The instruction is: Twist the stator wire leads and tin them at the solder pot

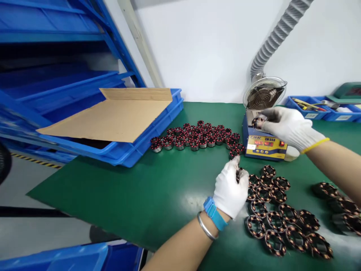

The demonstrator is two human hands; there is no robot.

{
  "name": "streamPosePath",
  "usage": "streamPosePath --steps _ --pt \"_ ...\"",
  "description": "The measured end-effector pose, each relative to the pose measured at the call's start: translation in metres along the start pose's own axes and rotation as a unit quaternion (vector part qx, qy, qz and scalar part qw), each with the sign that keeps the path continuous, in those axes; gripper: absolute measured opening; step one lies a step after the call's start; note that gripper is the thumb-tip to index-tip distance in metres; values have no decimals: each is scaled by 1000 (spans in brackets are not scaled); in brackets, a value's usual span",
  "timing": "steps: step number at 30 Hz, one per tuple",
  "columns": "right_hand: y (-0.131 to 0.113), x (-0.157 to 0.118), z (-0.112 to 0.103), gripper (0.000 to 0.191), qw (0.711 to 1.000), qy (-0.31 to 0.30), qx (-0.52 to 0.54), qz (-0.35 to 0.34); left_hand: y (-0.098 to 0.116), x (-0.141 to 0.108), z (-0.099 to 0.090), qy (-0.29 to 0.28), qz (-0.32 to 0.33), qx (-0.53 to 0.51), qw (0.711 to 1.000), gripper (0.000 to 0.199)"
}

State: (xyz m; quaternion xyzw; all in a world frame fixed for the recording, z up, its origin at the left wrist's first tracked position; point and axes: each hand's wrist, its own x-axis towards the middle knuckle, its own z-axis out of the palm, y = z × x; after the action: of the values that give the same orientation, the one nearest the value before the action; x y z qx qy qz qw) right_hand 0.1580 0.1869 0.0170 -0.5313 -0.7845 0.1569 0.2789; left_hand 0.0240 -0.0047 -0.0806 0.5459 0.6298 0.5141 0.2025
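Note:
My right hand (284,124), in a white knit glove, pinches a copper-wound motor stator (257,122) over the top of a blue-and-yellow heating unit (265,145) with a red digital display. Closed around another dark stator (239,174), my left hand (232,186) is also gloved, with a blue strap and a metal bangle at the wrist. Its fingertips are close to the red-topped stators (203,137) grouped at the back. Several copper-topped stators (276,222) stand just right of my left hand. The fingers hide much of both held pieces.
A blue crate (129,160) topped with a cardboard sheet (118,114) stands at the left, beside a blue rack (118,41). Behind the heating unit are a round fan (263,96) and a grey hose (278,35). Blue tool bins (311,113) line the back right. More stators (341,205) stand at the right.

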Motion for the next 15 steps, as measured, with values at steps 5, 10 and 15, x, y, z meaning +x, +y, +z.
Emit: streamPosePath --steps 5,10,15 --pt "6 46 -9 57 985 57 -148 60 4 -6 3 -41 66 140 987 43" --pt "23 70 2 56 982 45 -161 87 8 -10 3 -90 65 207 972 50" --pt "24 68 5 56 981 32 -170 90 13 -13 1 -107 80 219 966 53"
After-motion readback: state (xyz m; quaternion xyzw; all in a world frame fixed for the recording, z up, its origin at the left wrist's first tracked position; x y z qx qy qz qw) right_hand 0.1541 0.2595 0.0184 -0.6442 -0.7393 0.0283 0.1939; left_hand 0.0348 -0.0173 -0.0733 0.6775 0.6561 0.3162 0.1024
